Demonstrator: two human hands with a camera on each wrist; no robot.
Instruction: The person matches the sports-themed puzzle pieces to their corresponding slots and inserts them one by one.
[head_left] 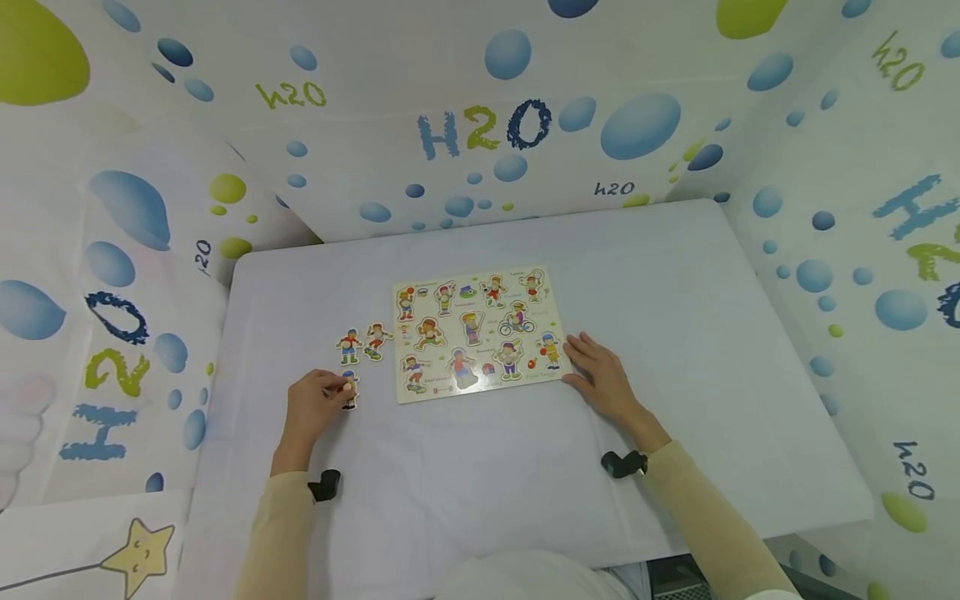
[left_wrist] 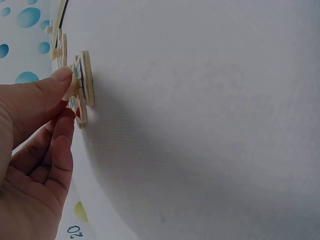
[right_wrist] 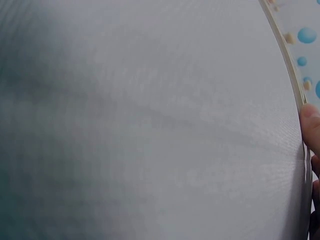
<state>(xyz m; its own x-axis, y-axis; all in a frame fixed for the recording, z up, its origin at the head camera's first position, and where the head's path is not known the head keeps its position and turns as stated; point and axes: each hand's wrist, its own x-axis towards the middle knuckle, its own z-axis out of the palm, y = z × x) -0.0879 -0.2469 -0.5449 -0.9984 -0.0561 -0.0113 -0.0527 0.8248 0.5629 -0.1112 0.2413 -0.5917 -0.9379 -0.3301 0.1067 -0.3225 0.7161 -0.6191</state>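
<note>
My left hand point(head_left: 317, 402) pinches a small wooden puzzle piece point(head_left: 350, 400), a figure in a blue cap, by its knob between thumb and fingertips. In the left wrist view, the piece point(left_wrist: 80, 112) is seen edge-on by the fingertips. Just above it on the table lie two more figure pieces, one in a red top and blue shorts point(head_left: 348, 347) and a skateboarder point(head_left: 376, 341). A cream puzzle board point(head_left: 491, 387) with several sports figures lies to their right. My right hand point(head_left: 606, 383) rests flat with fingers spread, thumb and fingertips touching the board's right edge.
A white cloth covers the table point(head_left: 675, 308). Walls printed with blue and green drops point(head_left: 641, 125) surround its back and sides. Dark wrist cameras point(head_left: 324, 485) sit on both forearms. Beyond the front edge is a dark object point(head_left: 678, 577), only partly visible.
</note>
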